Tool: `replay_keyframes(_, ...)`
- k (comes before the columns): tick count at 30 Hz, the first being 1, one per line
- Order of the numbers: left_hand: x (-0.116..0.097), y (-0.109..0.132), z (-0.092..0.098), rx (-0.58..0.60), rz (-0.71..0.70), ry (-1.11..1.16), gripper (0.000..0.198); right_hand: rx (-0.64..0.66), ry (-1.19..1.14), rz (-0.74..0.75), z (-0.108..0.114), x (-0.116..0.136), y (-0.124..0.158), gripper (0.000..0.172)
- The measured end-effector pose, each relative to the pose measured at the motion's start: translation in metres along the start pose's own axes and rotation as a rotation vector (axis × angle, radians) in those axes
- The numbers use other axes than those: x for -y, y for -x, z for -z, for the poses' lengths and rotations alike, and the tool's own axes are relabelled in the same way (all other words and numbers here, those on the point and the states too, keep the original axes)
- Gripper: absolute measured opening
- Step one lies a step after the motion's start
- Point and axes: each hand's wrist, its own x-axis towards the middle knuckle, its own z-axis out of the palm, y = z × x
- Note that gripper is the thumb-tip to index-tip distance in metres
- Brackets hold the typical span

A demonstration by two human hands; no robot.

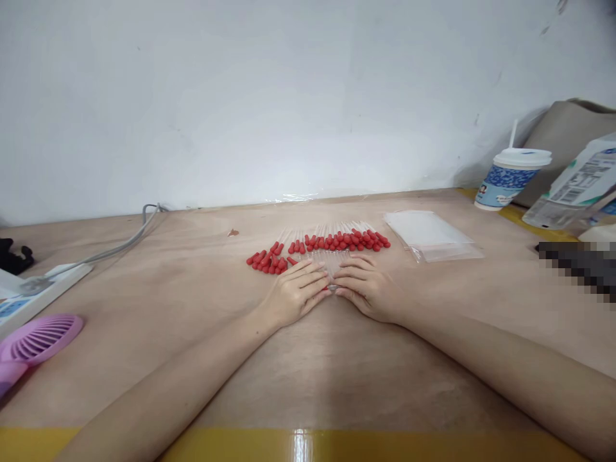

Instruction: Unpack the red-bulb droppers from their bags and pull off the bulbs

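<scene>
Several clear droppers with red rubber bulbs (332,242) lie in a row on the wooden table (192,289), bulbs toward the wall. My left hand (294,292) and my right hand (366,287) rest flat side by side just in front of them. The fingers are stretched out and their tips meet over the clear tube ends of the middle droppers. A looser heap of droppers (267,260) lies just beyond my left hand. Neither hand grips anything.
A stack of clear plastic bags (430,234) lies right of the droppers. A lidded paper cup with straw (511,176), a plastic bottle (572,192) and a brown cushion stand at the far right. A power strip with cable (41,289) and a purple fan (36,340) are at the left.
</scene>
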Motion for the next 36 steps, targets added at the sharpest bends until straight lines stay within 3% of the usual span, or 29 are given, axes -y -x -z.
replay_keyframes(6, -0.003, -0.002, 0.001, -0.018, -0.022, -0.033, 0.028, -0.031, -0.027, 0.011, -0.003, 0.001, -0.001, 0.016)
replay_keyframes(12, -0.006, -0.005, 0.005, -0.014, -0.082, -0.060, 0.018, -0.113, -0.094, 0.074, -0.006, 0.003, 0.000, 0.013)
replay_keyframes(25, -0.004, 0.004, 0.008, 0.021, -0.029, -0.046, 0.012, -0.082, -0.019, 0.141, 0.002, 0.000, 0.008, 0.013)
replay_keyframes(27, 0.005, 0.012, 0.014, 0.002, 0.028, -0.058, 0.012, -0.121, -0.002, 0.116, 0.010, -0.010, 0.015, 0.016)
replay_keyframes(31, 0.025, 0.028, 0.033, -0.098, 0.198, -0.117, 0.012, -0.268, 0.068, -0.134, 0.026, -0.031, 0.025, 0.016)
replay_keyframes(36, 0.039, 0.027, 0.043, -0.145, 0.456, -0.148, 0.015, -0.147, 0.142, -0.239, 0.019, -0.030, 0.020, 0.017)
